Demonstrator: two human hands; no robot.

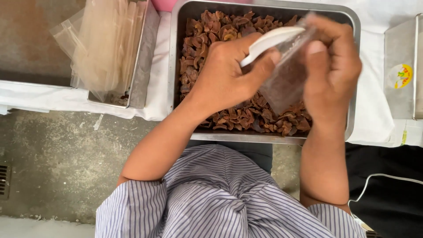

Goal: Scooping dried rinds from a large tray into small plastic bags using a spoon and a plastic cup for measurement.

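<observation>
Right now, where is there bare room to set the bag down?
Bare white cloth lies between the steel tray and the metal box. A narrower strip separates the tray from the bag stack. The tray is crowded with brown pieces.

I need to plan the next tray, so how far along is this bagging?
Done: the clear bag already holds some brown pieces. In hand: the right hand holds the bag at its top while the left hand tips a white scoop at its mouth. Left: the metal tray is covered in dried brown pieces, and a stack of empty bags waits at the left.
</observation>
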